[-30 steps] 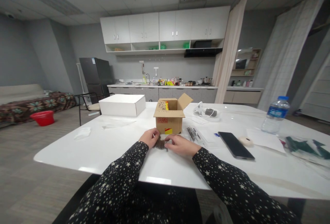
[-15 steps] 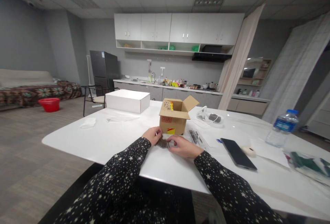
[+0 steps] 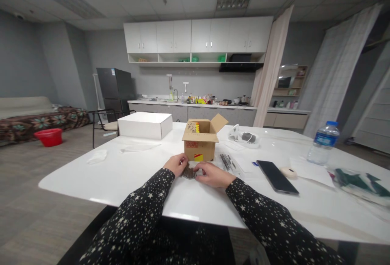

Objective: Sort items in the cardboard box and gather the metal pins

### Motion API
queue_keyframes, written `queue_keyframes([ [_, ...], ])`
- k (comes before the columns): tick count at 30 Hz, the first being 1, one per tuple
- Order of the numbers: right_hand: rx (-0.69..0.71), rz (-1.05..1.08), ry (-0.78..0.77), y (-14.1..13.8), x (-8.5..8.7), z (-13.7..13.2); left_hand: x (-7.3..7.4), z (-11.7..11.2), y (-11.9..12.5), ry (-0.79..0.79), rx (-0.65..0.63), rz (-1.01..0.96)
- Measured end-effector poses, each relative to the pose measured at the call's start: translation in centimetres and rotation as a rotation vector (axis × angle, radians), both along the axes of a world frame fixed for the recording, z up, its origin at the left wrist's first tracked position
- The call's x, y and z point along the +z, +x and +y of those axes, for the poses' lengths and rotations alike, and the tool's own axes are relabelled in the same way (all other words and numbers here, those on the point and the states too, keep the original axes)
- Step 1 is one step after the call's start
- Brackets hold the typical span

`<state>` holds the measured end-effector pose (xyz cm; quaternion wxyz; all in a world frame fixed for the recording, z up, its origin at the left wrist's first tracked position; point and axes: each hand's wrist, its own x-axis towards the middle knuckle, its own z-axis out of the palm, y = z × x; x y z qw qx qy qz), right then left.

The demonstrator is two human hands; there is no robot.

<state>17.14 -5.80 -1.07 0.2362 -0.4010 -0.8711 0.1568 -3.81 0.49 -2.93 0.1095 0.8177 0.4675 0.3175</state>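
Observation:
A fanned row of thin brown rods [image 3: 189, 171] lies on the white table in front of an open cardboard box [image 3: 199, 149]; they are too small to tell their exact kind. At the left end of the row is my left hand [image 3: 176, 164], thumb and fingers drawn together against the rods. My right hand [image 3: 215, 174] bends its fingers onto the right end, so the row sits between both hands. Some of the fingertip contact is hidden. Just right of the box, a clear bag with dark slender pieces [image 3: 229, 162] lies flat.
A white box [image 3: 144, 126] stands behind to the left, near crumpled white tissue [image 3: 97, 157]. To the right are a black phone [image 3: 277, 177], a round beige item [image 3: 288, 172], a water bottle [image 3: 323, 143] and a bag with green contents [image 3: 361, 184]. A white strapped item [image 3: 243, 137] lies farther back.
The whole view has shifted, so the table's things appear farther left. Both hands stay at the ends of the row, with only slight finger movement.

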Motion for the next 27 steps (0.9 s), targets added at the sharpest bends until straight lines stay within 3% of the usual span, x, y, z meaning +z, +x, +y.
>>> queue_keyframes([
  [11, 0.030, 0.041, 0.041, 5.0, 0.6, -0.2, 0.9, -0.1, 5.1, -0.019, -0.002, 0.040],
  [27, 0.087, -0.082, 0.343, 3.1, 0.5, -1.0, 1.8, -0.4, 6.7, 0.021, 0.011, -0.057],
])
